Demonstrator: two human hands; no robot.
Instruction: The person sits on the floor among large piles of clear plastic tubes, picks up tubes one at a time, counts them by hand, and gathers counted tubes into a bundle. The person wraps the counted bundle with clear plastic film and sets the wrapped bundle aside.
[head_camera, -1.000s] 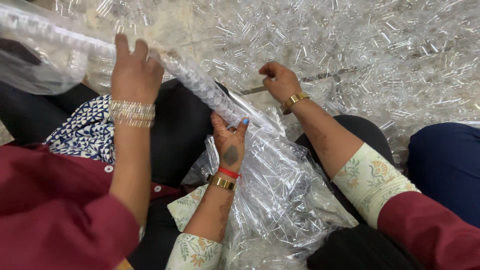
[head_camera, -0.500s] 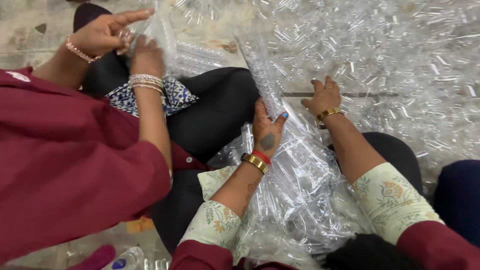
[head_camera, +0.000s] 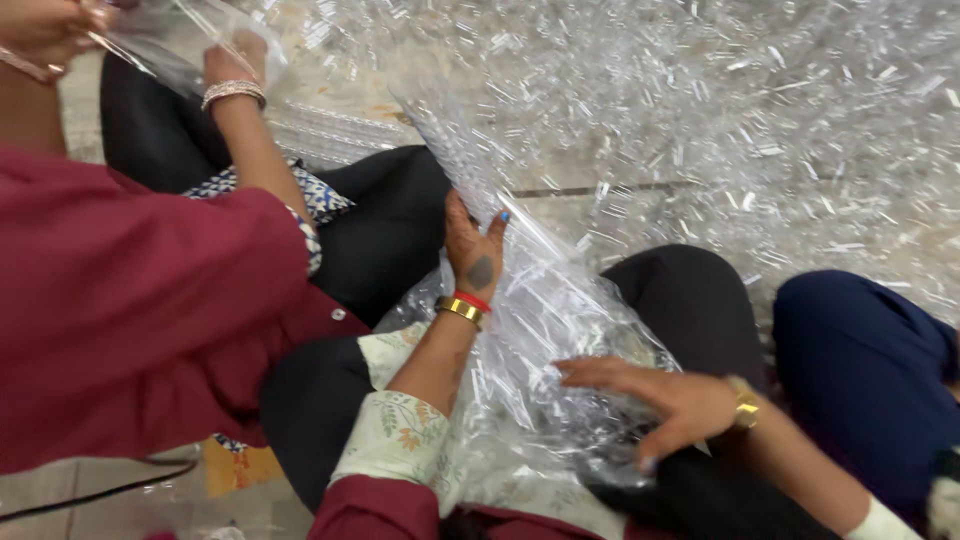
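I am sitting on the floor (head_camera: 640, 215) with a clear plastic bag (head_camera: 545, 330) full of small clear tubes lying across my lap, in the lower middle of the frame. My left hand (head_camera: 476, 252) is gripping the bag's upper part at the centre of the frame: the fingers are wrapping around the plastic where it narrows, thumb up, so this grip is clenched on the bag. A gold bangle (head_camera: 459, 309) and a red band (head_camera: 472, 300) are sitting at that wrist. My right hand (head_camera: 668, 400) is lying on the lower right side of the bag, fingers spread and pointing toward the left of the frame, pressing flat on the plastic; this grip is loose, touching the bag rather than closing on it. A gold watch (head_camera: 742, 403) is showing at that wrist.

The bag's neck is stretching up from my left hand toward the upper middle of the frame, where it is reaching a wide heap of loose clear tubes (head_camera: 760, 110) covering the floor across the upper right.

On the left of the frame another person in a dark red sleeve (head_camera: 130, 310) is sitting just beside me. That person's hand (head_camera: 232, 70), with pale bangles at the wrist, is holding a second clear plastic sheet (head_camera: 175, 45) in the upper left corner, well apart from my bag.
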